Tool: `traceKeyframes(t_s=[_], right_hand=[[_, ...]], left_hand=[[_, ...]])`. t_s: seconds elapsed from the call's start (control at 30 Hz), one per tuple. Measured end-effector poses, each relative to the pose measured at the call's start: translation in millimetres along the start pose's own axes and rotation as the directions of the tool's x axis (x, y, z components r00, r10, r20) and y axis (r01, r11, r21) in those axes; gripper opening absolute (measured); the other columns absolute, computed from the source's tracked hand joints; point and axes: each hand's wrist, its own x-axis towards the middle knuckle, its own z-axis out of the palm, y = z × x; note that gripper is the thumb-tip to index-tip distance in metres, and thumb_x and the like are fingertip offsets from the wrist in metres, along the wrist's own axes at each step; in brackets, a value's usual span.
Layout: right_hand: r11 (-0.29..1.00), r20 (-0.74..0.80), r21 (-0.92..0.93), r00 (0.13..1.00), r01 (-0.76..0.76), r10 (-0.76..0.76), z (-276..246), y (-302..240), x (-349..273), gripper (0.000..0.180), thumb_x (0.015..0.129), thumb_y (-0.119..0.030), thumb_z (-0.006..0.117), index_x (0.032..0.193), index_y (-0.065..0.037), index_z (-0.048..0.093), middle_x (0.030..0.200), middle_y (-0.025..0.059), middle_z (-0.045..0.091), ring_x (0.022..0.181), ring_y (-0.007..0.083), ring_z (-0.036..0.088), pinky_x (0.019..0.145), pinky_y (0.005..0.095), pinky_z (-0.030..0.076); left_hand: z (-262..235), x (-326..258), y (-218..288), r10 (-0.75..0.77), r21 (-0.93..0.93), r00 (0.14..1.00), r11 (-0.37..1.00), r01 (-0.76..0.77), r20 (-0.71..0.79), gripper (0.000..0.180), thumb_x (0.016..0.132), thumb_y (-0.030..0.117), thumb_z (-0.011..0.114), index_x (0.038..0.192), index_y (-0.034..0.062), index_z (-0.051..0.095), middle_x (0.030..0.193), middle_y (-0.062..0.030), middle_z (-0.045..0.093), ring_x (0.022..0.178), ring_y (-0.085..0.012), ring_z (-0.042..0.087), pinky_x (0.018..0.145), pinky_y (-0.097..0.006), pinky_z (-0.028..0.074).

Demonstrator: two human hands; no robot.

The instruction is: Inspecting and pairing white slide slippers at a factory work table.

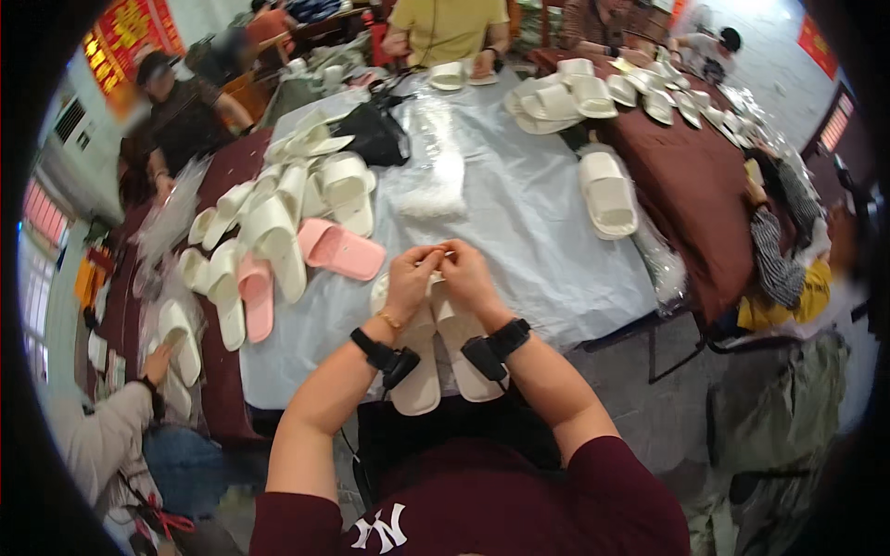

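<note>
A pair of white slippers (436, 357) lies at the near edge of the table, side by side and touching, toes pointing away from the person and heels hanging toward their lap. They are plain slides with a broad strap across the front; the hands and wrists cover most of the straps. The left hand (411, 278) and the right hand (466, 273) meet over the toe end of the pair, fingertips drawn together and pinching something small and pale between them; it looks like a tag or tie, but it is too small to tell. Each wrist carries a black band with a small black device attached.

The table is covered with a pale grey plastic sheet (528, 241), creased and shiny. To the left of the hands lies a pink slipper (341, 249), and beyond it a loose heap of white slippers (278, 222) with a second pink one among them. A single white slipper (607, 193) rests on the sheet to the right, and a clear plastic bag (431, 167) lies in the middle. A dark red cloth (695, 195) covers the neighbouring table, where more white slippers are lined up. Other people sit around the tables at the far side and the left.
</note>
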Motion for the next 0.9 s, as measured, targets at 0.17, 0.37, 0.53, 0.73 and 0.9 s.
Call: traceKeyframes(t_s=[0.17, 0.37, 0.53, 0.73, 0.9], right_hand=[[0.995, -0.019, 0.081, 0.998, -0.065, 0.067, -3, -13, -6, 0.017, 0.081, -0.008, 0.057, 0.094, 0.000, 0.065, 0.073, 0.0118, 0.066, 0.065, 0.0167, 0.062, 0.060, 0.0299, 0.048], [0.986, -0.087, 0.165, 0.996, -0.008, 0.022, -1, -11, -1, 0.014, 0.084, -0.009, 0.059, 0.089, 0.003, 0.066, 0.071, 0.0055, 0.065, 0.062, 0.0094, 0.056, 0.057, 0.0255, 0.045], [0.992, -0.106, 0.122, 0.994, 0.022, -0.009, -3, -12, -3, 0.014, 0.083, -0.009, 0.060, 0.086, 0.004, 0.066, 0.070, 0.0056, 0.064, 0.062, 0.0089, 0.056, 0.057, 0.0254, 0.045], [0.994, -0.101, 0.099, 0.994, 0.046, -0.036, -3, -12, -12, 0.014, 0.083, -0.010, 0.061, 0.086, 0.003, 0.066, 0.066, 0.0032, 0.062, 0.059, 0.0076, 0.053, 0.055, 0.0245, 0.043], [0.991, -0.037, 0.132, 0.999, -0.025, 0.030, -3, -11, -12, 0.011, 0.085, -0.007, 0.061, 0.088, 0.002, 0.066, 0.074, 0.0012, 0.063, 0.066, 0.0057, 0.055, 0.057, 0.0212, 0.043]], left_hand=[[-4, 3, -2, 0.187, 0.174, 0.981, 0.969, -0.176, -0.049, 0.022, 0.092, 0.011, 0.055, 0.107, 0.0008, 0.066, 0.096, -0.0039, 0.060, 0.083, -0.0108, 0.055, 0.073, -0.023, 0.045], [-7, 4, 1, 0.032, -0.016, 0.997, 0.999, -0.033, -0.077, 0.023, 0.091, 0.010, 0.054, 0.110, 0.0010, 0.065, 0.095, -0.0018, 0.059, 0.080, -0.0081, 0.052, 0.072, -0.022, 0.044], [-7, 3, 3, -0.027, -0.076, 0.994, 0.997, 0.018, -0.110, 0.023, 0.090, 0.010, 0.055, 0.109, 0.0005, 0.065, 0.090, 0.0003, 0.060, 0.075, -0.0068, 0.051, 0.069, -0.021, 0.044], [-4, -5, 6, -0.075, -0.109, 0.987, 0.992, 0.060, -0.140, 0.021, 0.089, 0.014, 0.058, 0.103, -0.0006, 0.066, 0.082, -0.0005, 0.063, 0.071, -0.0070, 0.053, 0.066, -0.022, 0.045], [-4, -4, 3, -0.111, -0.192, 0.986, 0.978, 0.086, -0.124, 0.020, 0.090, 0.015, 0.059, 0.101, -0.0003, 0.066, 0.081, 0.0000, 0.062, 0.069, -0.0062, 0.052, 0.064, -0.021, 0.044]])
